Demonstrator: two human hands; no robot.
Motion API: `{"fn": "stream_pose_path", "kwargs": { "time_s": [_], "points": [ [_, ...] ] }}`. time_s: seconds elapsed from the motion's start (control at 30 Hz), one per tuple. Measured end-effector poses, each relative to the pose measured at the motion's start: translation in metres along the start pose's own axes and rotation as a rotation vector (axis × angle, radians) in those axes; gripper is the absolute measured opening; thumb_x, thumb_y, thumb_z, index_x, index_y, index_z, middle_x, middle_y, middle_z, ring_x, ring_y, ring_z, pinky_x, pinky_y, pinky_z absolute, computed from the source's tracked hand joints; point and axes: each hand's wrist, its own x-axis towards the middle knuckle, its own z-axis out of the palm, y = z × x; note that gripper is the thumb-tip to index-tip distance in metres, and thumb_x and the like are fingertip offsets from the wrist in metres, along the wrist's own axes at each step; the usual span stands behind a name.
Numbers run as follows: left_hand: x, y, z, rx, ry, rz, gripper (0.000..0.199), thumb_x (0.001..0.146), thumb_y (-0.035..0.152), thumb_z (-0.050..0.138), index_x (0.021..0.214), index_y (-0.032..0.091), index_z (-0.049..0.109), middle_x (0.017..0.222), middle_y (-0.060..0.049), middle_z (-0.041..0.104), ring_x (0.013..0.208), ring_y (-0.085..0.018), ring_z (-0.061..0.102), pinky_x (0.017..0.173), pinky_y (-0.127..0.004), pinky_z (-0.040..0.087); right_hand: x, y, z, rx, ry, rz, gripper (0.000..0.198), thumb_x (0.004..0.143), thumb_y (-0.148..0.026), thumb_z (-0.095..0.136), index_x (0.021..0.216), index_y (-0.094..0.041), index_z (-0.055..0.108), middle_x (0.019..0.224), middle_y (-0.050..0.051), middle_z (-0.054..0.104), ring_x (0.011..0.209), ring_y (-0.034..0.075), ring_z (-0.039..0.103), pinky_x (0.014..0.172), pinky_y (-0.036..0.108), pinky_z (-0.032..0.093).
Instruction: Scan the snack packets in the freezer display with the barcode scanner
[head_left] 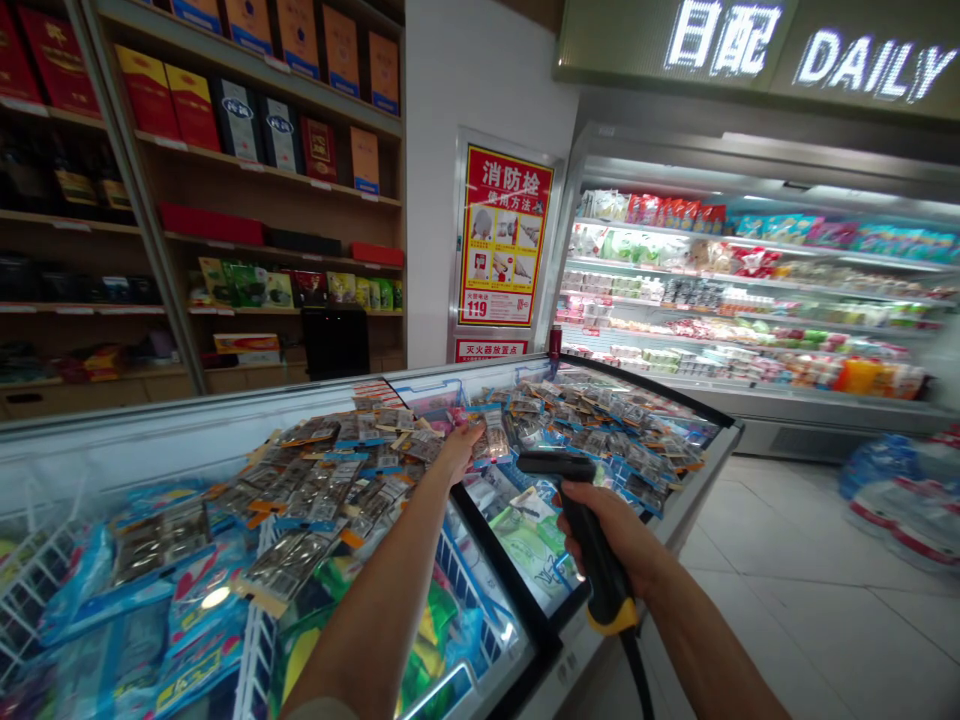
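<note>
Left hand: here's your left hand [459,452], arm stretched out over the lids, fingers closed on the near-left edge of a small flat packet with brown contents and blue edging [493,436]; the thumb's exact place is hard to tell.
Packet: straight out ahead of you, a touch right of those left fingertips, by the dark divider between two heaps.
Long axis: running mostly away from you, up the view, leaning only slightly; printed panel tilted your way, though the print is too small to read.
Right hand: and your right hand [621,532] is wrapped firmly around the handle of a black pistol-shaped barcode scanner with a yellow collar [591,535]; whether a finger presses the trigger, you can't tell from here.
Scanner nose: pointing left, a little lower than the packet and just beside it, so the long head lies across the packet's axis.
Nearer hand: the left, no contest, it's on the packet; the right sits back and to the right, with the scanner's head between.
Freezer lids: packets heaped on the left [319,485] and right [600,425] of the glass-topped chest freezer with a pale metal rim [694,490].
</note>
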Motion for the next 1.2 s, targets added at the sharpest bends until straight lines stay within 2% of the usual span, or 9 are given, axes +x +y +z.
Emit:
{"fn": "stream_pose_path", "kwargs": {
  "time_s": [0.23,0.43,0.7,0.9,1.03,1.1,1.2],
  "points": [
    [-0.008,0.004,0.004,-0.090,-0.091,0.010,0.016,0.069,0.026,0.059,0.079,0.015,0.056,0.067,-0.002,0.063,0.059,-0.012,0.059,0.058,-0.024,0.048,-0.013,-0.015,-0.001,0.039,-0.008,0.078,0.023,0.071,-0.038,0.049,0.073,-0.016,0.051,0.049,-0.004,0.048,0.034,0.007,0.045,0.030,0.019,0.038],
    [-0.006,0.001,0.004,-0.149,-0.140,0.007,0.018,0.071,0.025,0.058,0.085,0.014,0.057,0.069,-0.003,0.063,0.063,-0.012,0.060,0.066,-0.026,0.049,-0.017,-0.039,0.002,-0.034,-0.025,0.162,0.024,0.071,-0.040,0.049,0.072,-0.016,0.051,0.049,-0.003,0.048,0.035,0.007,0.044,0.030,0.018,0.037],
    [-0.008,0.001,0.006,-0.115,-0.140,-0.012,0.012,0.072,0.024,0.056,0.080,0.015,0.057,0.069,-0.002,0.063,0.062,-0.011,0.059,0.064,-0.025,0.048,-0.020,-0.051,0.010,-0.178,0.018,0.147,0.024,0.070,-0.040,0.050,0.068,-0.016,0.050,0.047,-0.003,0.048,0.035,0.008,0.045,0.029,0.019,0.037],
    [-0.008,-0.001,0.006,-0.116,-0.183,-0.008,0.018,0.069,0.027,0.059,0.081,0.014,0.057,0.069,-0.003,0.063,0.063,-0.012,0.059,0.066,-0.026,0.048,-0.020,-0.055,0.010,-0.170,-0.008,0.193,0.026,0.071,-0.041,0.049,0.068,-0.016,0.050,0.047,-0.003,0.047,0.035,0.008,0.044,0.029,0.019,0.037],
    [-0.007,-0.002,0.006,-0.137,-0.211,0.004,0.021,0.068,0.028,0.059,0.083,0.014,0.057,0.068,-0.003,0.063,0.063,-0.012,0.059,0.066,-0.028,0.048,-0.020,-0.057,0.010,-0.151,-0.029,0.171,0.026,0.070,-0.042,0.050,0.070,-0.016,0.050,0.048,-0.003,0.048,0.036,0.008,0.045,0.030,0.019,0.038],
    [-0.008,0.001,0.007,-0.109,-0.186,0.014,0.021,0.068,0.030,0.058,0.082,0.014,0.057,0.067,-0.003,0.062,0.062,-0.013,0.058,0.065,-0.028,0.048,-0.020,-0.056,0.007,-0.146,-0.015,0.139,0.025,0.070,-0.042,0.051,0.070,-0.017,0.050,0.049,-0.003,0.049,0.036,0.008,0.045,0.031,0.019,0.037],
    [-0.011,0.013,0.005,0.071,-0.038,0.096,0.021,0.071,0.031,0.053,0.079,0.013,0.057,0.067,-0.005,0.062,0.063,-0.015,0.058,0.063,-0.028,0.046,-0.017,-0.054,0.000,-0.123,0.025,0.091,0.024,0.069,-0.040,0.052,0.069,-0.017,0.049,0.048,-0.003,0.049,0.036,0.008,0.045,0.030,0.019,0.037]
  ]
}}
